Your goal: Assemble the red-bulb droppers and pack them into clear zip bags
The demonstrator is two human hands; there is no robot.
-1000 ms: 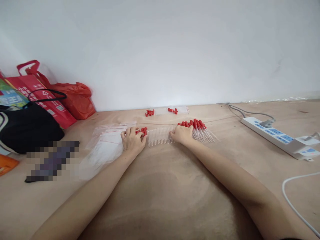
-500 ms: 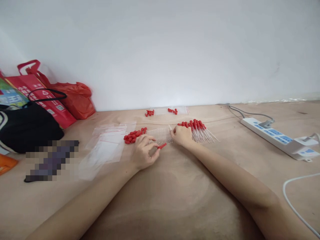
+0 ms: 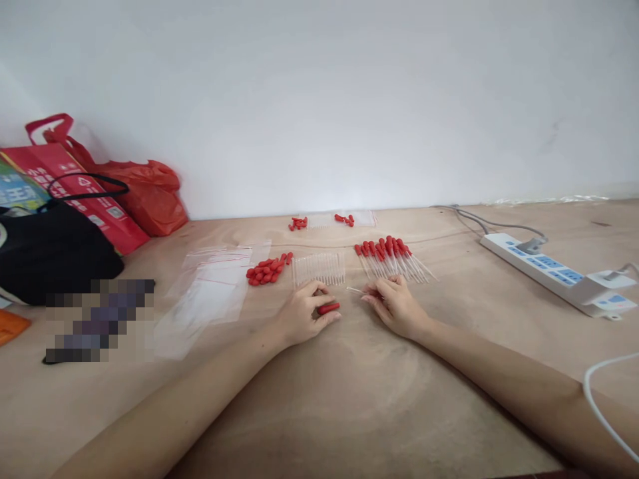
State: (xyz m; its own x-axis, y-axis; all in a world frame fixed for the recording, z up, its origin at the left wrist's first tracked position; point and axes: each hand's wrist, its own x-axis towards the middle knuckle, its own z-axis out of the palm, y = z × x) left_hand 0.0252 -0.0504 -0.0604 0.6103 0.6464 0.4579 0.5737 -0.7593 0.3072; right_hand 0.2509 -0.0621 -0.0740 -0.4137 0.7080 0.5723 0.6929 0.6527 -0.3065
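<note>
My left hand (image 3: 307, 313) holds a red rubber bulb (image 3: 328, 309) between thumb and fingers, its end pointing right. Facing it, my right hand (image 3: 394, 306) pinches a thin clear tube (image 3: 355, 289), whose tip points left at the bulb without touching it. Behind my left hand lies a row of clear tubes (image 3: 318, 269). A pile of red bulbs (image 3: 264, 271) is left of that row. Several tubes with red bulbs fitted (image 3: 392, 253) lie fanned out behind my right hand.
Clear zip bags (image 3: 214, 283) lie at the left. Farther back is another bag (image 3: 322, 220) with small red bulbs beside and on it. A white power strip (image 3: 544, 266) sits at the right, a white cable (image 3: 592, 399) nearer. Red bags (image 3: 150, 199) and a black bag (image 3: 64, 249) stand far left.
My right hand has drawn back from the tube row with a tube in its fingers. My left hand has moved nearer and slightly right, still holding the bulb.
</note>
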